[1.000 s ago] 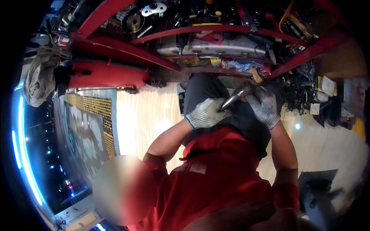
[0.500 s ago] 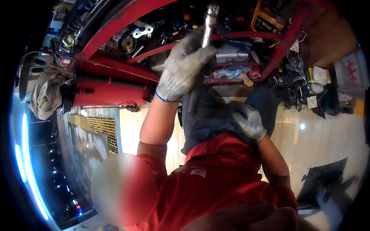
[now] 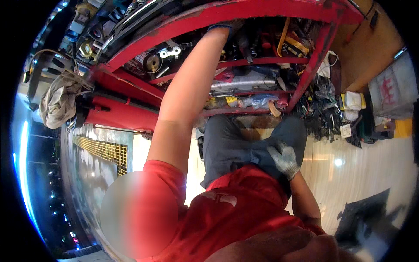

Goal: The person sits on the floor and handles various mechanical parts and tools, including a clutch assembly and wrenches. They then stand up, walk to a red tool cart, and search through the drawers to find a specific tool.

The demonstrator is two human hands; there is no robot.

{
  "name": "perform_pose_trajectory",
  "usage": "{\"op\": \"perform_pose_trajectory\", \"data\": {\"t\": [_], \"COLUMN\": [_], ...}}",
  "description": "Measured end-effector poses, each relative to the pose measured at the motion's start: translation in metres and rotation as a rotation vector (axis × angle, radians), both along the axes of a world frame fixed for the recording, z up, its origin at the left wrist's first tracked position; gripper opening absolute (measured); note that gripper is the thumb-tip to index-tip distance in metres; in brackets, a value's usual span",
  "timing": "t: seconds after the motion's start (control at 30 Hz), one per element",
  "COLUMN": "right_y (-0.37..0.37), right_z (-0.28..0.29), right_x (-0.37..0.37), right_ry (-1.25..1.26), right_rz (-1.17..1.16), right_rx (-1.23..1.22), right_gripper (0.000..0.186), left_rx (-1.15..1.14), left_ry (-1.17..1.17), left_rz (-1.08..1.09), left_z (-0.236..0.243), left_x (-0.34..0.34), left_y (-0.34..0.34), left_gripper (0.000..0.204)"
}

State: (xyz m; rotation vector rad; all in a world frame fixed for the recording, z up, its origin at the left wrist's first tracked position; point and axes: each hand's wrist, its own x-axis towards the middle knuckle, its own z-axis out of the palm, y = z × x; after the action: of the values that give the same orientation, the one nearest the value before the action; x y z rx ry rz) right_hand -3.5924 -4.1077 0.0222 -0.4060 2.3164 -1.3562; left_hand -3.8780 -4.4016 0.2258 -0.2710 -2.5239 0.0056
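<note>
My left arm stretches forward into the upper shelf of a red metal tool cart [image 3: 270, 13]. Only the blue-edged cuff and a dim bit of glove show of my left hand [image 3: 222, 27]; its fingers are hidden under the cart's top rail, so what it holds cannot be seen. Dark-handled tools [image 3: 244, 46] lie just right of it, and a silvery plate with round holes [image 3: 170, 52] lies to its left. My right hand [image 3: 284, 160], in a grey-white knit glove, rests open on my right thigh, thumb apart, holding nothing.
Below the shelf lie a long silver case [image 3: 248, 84] and a blue plastic bag [image 3: 258, 101]. A yellow-framed hacksaw [image 3: 296, 45] is at the shelf's right. A grey cloth [image 3: 59, 102] hangs at the left; dark cables and gloves [image 3: 323, 100] pile at the right.
My left hand, earlier raised with a chrome-headed, dark-handled tool in it, has moved forward into the shelf. That tool is out of sight. My right hand stays at my thigh, slightly shifted.
</note>
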Motion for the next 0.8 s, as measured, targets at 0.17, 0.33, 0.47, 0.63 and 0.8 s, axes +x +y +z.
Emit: {"op": "perform_pose_trajectory", "data": {"t": [0.17,0.33,0.47,0.63,0.8], "right_y": [0.006,0.009,0.012,0.011,0.018], "right_z": [-0.015,-0.026,-0.029,-0.026,-0.034], "right_x": [0.005,0.006,0.005,0.004,0.004], "right_ry": [0.045,0.02,0.029,0.032,0.05], "right_rz": [0.024,-0.008,-0.024,-0.031,-0.085], "right_rx": [0.019,-0.042,-0.065,-0.047,-0.04], "right_gripper": [0.044,0.042,0.04,0.039,0.039], "left_rx": [0.01,-0.032,-0.161,-0.399,-0.501], "left_ry": [0.032,0.063,0.14,0.002,-0.4], "left_rz": [-0.004,-0.034,-0.112,-0.472,-0.631], "left_z": [-0.002,-0.002,0.002,-0.012,-0.014], "left_x": [-0.012,-0.009,-0.005,-0.008,-0.01], "left_y": [0.008,0.017,0.036,0.092,0.124], "left_gripper": [0.035,0.037,0.039,0.041,0.07]}}
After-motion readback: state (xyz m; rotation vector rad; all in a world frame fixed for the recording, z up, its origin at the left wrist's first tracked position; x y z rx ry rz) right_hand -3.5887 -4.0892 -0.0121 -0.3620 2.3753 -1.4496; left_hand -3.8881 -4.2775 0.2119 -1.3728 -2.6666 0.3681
